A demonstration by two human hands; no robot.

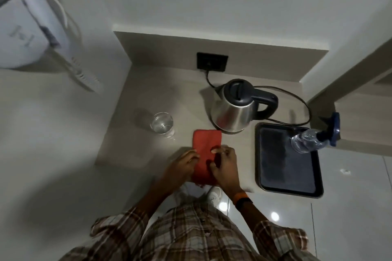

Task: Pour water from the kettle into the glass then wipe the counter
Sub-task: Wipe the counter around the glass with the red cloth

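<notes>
1. Black tray at the right end of the desk, near its front edge.
2. Clear plastic bottle with dark blue cap, standing on the tray's far right corner.
3. Black wall socket on the backsplash, black cord looping from it behind the tray.
4. White wall-mounted appliance upper left, blurred.
5. Glossy tiled floor below, with light spots.

Kettle: polished steel body, mirror-glossy; its lid and handle were matt black plastic.
Glass: clear and smooth.
Cloth: red, soft, napped fabric.
Desk: beige, matt, stone-like.
Tray: black plastic, faint sheen.
Floor: glossy tile.
</notes>
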